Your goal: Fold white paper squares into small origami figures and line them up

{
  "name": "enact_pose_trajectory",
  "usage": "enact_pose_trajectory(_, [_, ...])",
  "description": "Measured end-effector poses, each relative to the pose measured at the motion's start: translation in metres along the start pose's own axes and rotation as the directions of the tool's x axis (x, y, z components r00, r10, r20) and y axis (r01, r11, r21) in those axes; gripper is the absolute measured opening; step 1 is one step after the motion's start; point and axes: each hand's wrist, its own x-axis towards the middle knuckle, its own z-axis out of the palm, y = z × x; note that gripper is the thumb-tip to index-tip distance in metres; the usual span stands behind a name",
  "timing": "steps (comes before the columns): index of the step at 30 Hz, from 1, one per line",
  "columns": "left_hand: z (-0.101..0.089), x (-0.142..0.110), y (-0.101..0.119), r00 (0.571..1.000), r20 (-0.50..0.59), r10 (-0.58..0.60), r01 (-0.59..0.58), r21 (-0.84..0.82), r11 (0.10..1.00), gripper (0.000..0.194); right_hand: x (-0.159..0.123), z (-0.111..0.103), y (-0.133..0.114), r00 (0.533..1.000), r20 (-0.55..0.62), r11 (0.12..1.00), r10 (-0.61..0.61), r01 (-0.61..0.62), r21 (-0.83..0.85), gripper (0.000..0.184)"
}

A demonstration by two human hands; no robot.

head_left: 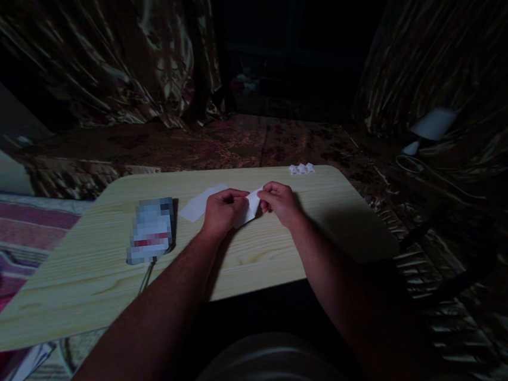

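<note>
Over the middle of the wooden table [252,262], towards its far edge, I pinch a folded piece of white paper [251,207] between the fingertips of my left hand [224,210] and my right hand [279,200]. Just left of it, a flat white sheet [197,205] lies partly behind my left hand, and the phone [152,230] sits nearer the left edge. Close to the far right corner, three small white folded pieces [301,168] stand in a row.

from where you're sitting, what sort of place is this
Probably a room in a home, perhaps a bedroom or sitting room: patterned curtains hang behind the small wooden-topped table, striped fabric lies to its left, and a white lamp stands at the right.
</note>
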Motion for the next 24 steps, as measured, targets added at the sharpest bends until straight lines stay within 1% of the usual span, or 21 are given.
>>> enact_pose_trajectory(6, [-0.0002, 0.0003, -0.0004, 1.0, 0.012, 0.007, -0.007, 0.005, 1.0, 0.025, -0.0002, 0.0003, -0.004, 0.999, -0.052, 0.999, -0.013, 0.014, 0.031, 0.018])
enact_pose_trajectory(15, [-0.0006, 0.0009, -0.0025, 1.0, 0.013, 0.011, -0.011, 0.011, 1.0, 0.027, -0.0003, 0.0, -0.0037, 0.998, -0.055, 0.999, -0.042, 0.044, 0.024, 0.018])
enact_pose_trajectory(24, [0.0005, -0.0007, 0.0018, 1.0, 0.01, -0.021, 0.021, -0.002, 1.0, 0.027, 0.0, -0.0014, -0.0038, 0.998, -0.053, 1.0, -0.025, 0.026, 0.007, 0.019])
